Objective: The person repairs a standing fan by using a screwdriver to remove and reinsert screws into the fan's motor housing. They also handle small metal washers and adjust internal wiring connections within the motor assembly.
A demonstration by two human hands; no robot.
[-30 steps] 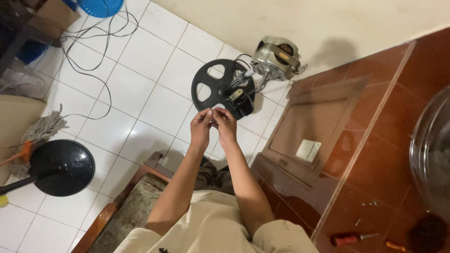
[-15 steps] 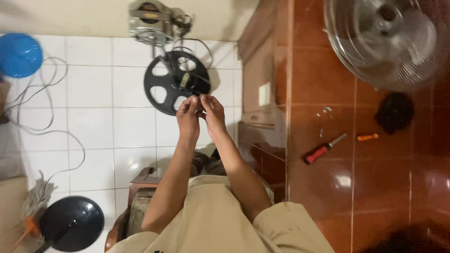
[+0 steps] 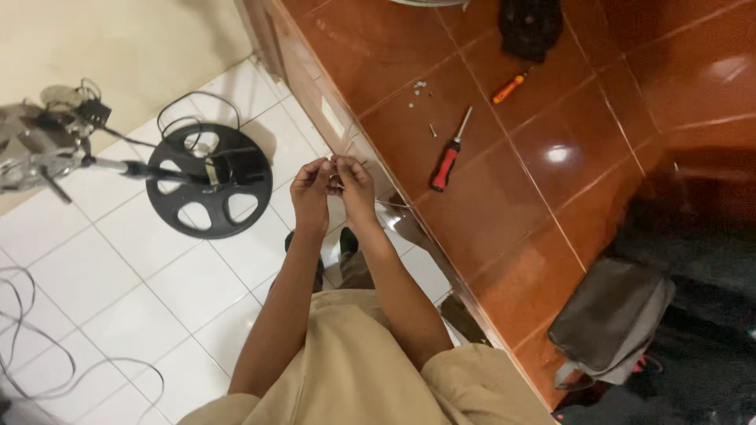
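Both your left hand point(image 3: 309, 189) and right hand point(image 3: 352, 182) pinch a thin wire point(image 3: 346, 161) between narrow fingertips, above the white floor's point(image 3: 118, 267) edge, near the black disc point(image 3: 214, 190).

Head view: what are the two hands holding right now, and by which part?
The left hand and right hand meet fingertip to fingertip, pinching something small and thin between them. It is too small to identify, so the held part cannot be told.

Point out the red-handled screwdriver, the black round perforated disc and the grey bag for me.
red-handled screwdriver point(image 3: 445, 167): head view, on its red handle.
black round perforated disc point(image 3: 206, 220): head view, on a lower spoke.
grey bag point(image 3: 610, 319): head view, on the middle of its body.
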